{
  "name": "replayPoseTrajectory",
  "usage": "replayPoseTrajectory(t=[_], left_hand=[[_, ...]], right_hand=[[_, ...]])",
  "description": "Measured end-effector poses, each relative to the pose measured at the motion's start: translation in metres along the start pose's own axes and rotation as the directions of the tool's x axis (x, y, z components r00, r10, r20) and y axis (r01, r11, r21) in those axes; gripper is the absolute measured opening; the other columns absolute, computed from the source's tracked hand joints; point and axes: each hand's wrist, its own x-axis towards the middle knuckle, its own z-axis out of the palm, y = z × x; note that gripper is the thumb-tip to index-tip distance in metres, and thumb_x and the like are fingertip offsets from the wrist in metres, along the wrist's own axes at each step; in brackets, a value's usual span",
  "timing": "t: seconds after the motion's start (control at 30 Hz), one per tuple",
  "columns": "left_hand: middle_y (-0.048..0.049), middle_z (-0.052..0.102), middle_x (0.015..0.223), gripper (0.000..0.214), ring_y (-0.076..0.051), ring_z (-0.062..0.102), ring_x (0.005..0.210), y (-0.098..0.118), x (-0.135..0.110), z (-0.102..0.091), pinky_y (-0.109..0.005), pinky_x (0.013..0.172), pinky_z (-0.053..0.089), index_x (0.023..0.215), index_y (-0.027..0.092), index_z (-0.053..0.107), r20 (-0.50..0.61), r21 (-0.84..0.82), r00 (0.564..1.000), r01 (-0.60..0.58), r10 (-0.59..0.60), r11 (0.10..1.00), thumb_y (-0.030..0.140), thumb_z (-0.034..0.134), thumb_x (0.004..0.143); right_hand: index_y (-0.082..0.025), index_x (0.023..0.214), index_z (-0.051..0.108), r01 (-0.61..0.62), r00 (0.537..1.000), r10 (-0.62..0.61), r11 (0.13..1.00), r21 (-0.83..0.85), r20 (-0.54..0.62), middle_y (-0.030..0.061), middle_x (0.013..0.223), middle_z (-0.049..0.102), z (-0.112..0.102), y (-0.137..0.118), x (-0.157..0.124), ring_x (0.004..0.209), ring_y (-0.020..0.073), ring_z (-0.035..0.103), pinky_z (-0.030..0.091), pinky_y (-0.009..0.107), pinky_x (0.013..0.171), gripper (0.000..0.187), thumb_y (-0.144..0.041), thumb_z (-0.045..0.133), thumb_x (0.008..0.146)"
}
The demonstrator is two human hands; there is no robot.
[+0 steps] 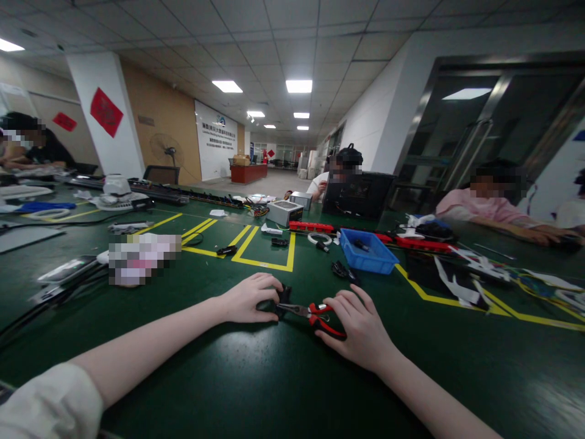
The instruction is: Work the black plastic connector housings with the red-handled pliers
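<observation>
Both my hands rest on the green table (pixel 256 378) near its middle. My left hand (pixel 249 297) is curled over a small black part (pixel 283 296) and holds it down. In my right hand (pixel 359 326) are red-handled pliers (pixel 320 316), fingers wrapped round the handles. The pliers' metal jaws point left and meet the black part at my left fingertips.
A blue bin (pixel 369 251) stands just beyond my right hand, with a small black piece (pixel 342 269) beside it. Yellow tape lines (pixel 265 263) mark the table. Cables, red strips and metal boxes lie farther back. Other people sit at the far left and right edges.
</observation>
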Motion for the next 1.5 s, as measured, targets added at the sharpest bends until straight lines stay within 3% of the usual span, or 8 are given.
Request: replayPoseTrajectory(t=[0.27,0.6,0.9,1.3,1.5], left_hand=[[-0.0037,0.068,0.116,0.019,-0.022,0.053,0.13,-0.002,0.0,0.002,-0.047,0.121,0.024,0.095,0.021,0.061,0.019,-0.069,1.0,-0.004,0.005,0.998,0.036,0.068,0.087],[-0.0055,0.069,0.111,0.022,-0.024,0.056,0.126,-0.003,0.001,0.002,-0.041,0.111,0.039,0.093,0.02,0.06,0.045,-0.062,0.999,0.022,-0.02,0.998,0.04,0.067,0.087],[-0.0081,0.066,0.117,0.027,-0.024,0.061,0.115,-0.001,0.001,0.001,-0.036,0.099,0.047,0.102,0.02,0.062,0.085,-0.052,0.996,0.021,-0.016,0.998,0.043,0.065,0.089],[-0.0065,0.068,0.115,0.023,-0.02,0.061,0.117,-0.003,-0.001,0.004,-0.04,0.115,0.035,0.103,0.019,0.061,0.025,-0.042,0.998,-0.065,0.066,0.997,0.037,0.064,0.09],[-0.0063,0.068,0.114,0.023,-0.02,0.061,0.113,-0.004,0.001,0.004,-0.038,0.109,0.04,0.101,0.019,0.063,0.047,-0.063,0.998,-0.033,0.036,0.997,0.037,0.066,0.088]], right_hand=[[-0.016,0.108,0.066,0.026,0.999,-0.028,0.998,-0.064,-0.024,0.0096,0.101,0.071,-0.002,-0.003,0.0,0.104,0.0257,0.061,0.031,0.044,0.112,0.044,-0.053,0.061,0.085],[-0.013,0.109,0.067,0.085,0.995,-0.093,0.985,-0.153,-0.045,0.0126,0.102,0.071,0.0,-0.005,0.0,0.105,0.0268,0.061,0.032,0.044,0.111,0.044,-0.05,0.059,0.085],[-0.017,0.104,0.066,0.009,0.999,-0.009,1.0,-0.004,0.036,0.007,0.092,0.071,-0.007,-0.004,0.004,0.093,0.024,0.062,0.034,0.047,0.108,0.039,-0.05,0.063,0.083],[-0.023,0.099,0.065,-0.162,0.976,0.134,0.974,0.16,0.173,0.0033,0.092,0.071,-0.015,-0.007,0.009,0.088,0.0209,0.064,0.038,0.049,0.104,0.031,-0.045,0.07,0.078],[-0.021,0.103,0.065,-0.059,0.993,0.053,0.997,0.057,0.106,0.0046,0.093,0.072,-0.013,-0.008,0.007,0.093,0.0229,0.064,0.034,0.048,0.108,0.035,-0.049,0.065,0.081]])
